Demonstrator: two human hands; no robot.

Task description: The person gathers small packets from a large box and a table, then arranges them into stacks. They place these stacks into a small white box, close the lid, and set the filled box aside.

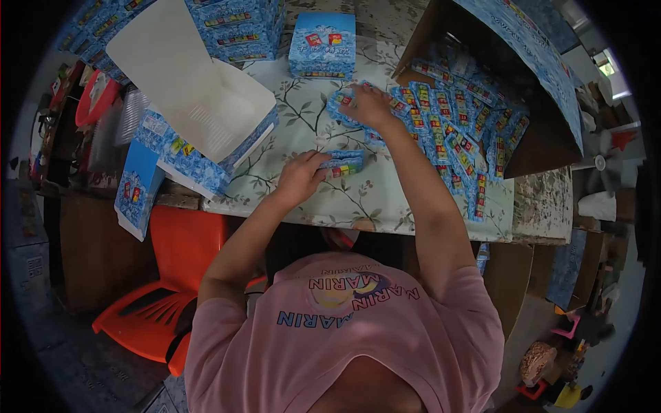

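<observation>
My left hand is closed round the left end of a small stack of blue packets on the flowered tablecloth. Farther forward, my right hand rests with fingers spread on blue packets near the edge of a loose pile. That pile of packets spreads rightward to the mouth of a large tipped carton. Beyond my hands stands a closed blue box.
White plastic trays lie on blue boxes at the left. More blue boxes are stacked behind them. An open blue box hangs over the table's left edge, above an orange chair.
</observation>
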